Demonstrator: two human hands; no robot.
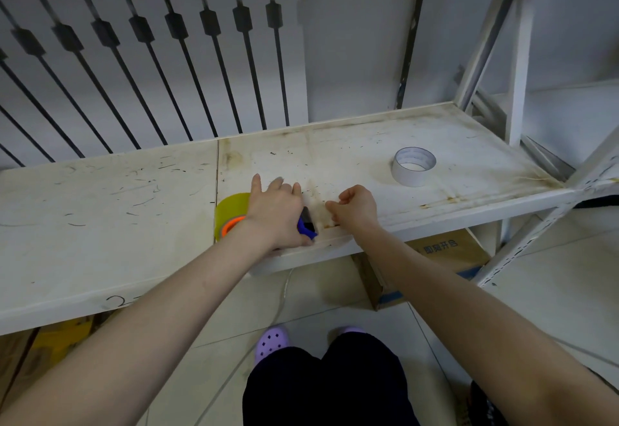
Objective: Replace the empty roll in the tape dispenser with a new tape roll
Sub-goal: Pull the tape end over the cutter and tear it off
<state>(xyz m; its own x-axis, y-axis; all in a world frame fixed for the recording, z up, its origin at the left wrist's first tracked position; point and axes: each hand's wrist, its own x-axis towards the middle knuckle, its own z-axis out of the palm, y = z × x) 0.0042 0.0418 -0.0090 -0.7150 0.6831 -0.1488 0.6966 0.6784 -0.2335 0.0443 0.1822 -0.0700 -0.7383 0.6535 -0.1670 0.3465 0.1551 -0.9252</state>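
A yellowish tape roll (231, 206) with an orange hub sits in the blue tape dispenser (306, 226) near the front edge of the white shelf (134, 224). My left hand (276, 213) lies over the dispenser and grips it, fingers spread forward. Just to its right, my right hand (355, 206) has its fingers pinched together next to the dispenser's blade end; whether a clear tape end is between them is too faint to tell. An empty white roll core (413, 166) stands on the shelf at the right, apart from both hands.
The shelf's white upright posts (517, 57) rise at the right. A cardboard box (445, 258) sits on the tiled floor under the shelf. Black railing bars (167, 57) run behind the shelf. My legs and purple shoes (271, 342) are below.
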